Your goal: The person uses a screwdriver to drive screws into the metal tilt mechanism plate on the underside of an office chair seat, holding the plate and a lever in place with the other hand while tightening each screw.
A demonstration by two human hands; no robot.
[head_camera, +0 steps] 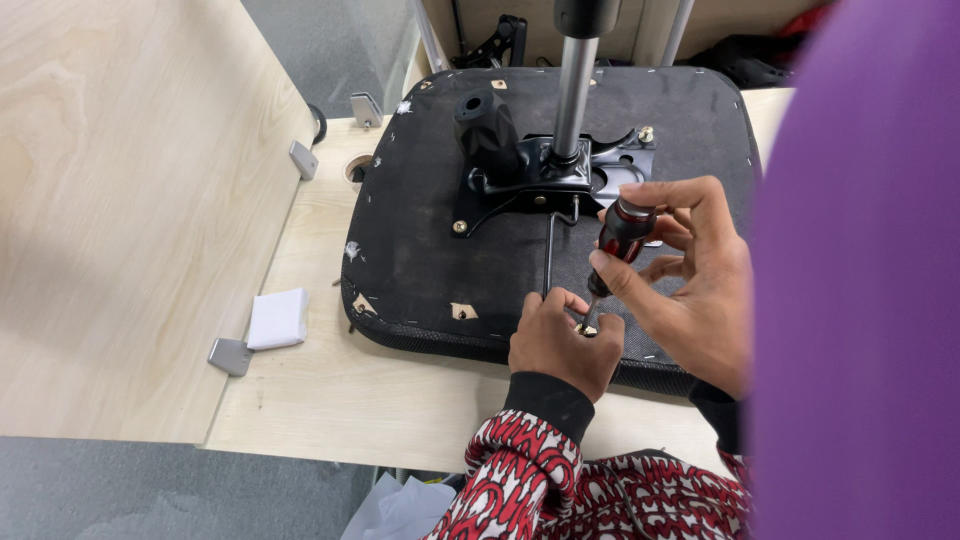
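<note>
Right hand (pixel 690 270) grips a screwdriver (pixel 620 235), tip on a screw (pixel 587 329) pinched by left hand (pixel 560 340) at the seat's (pixel 420 250) five o'clock edge. Mechanism plate (pixel 545 175) at twelve looks already bolted; this screw is not yet seated. Bench (pixel 330 400) beneath.

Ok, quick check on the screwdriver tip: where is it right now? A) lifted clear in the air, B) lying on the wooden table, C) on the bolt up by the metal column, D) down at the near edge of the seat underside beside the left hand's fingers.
D: the right hand holds the screwdriver with its tip at the seat underside near edge, pinched by the left hand.
</note>
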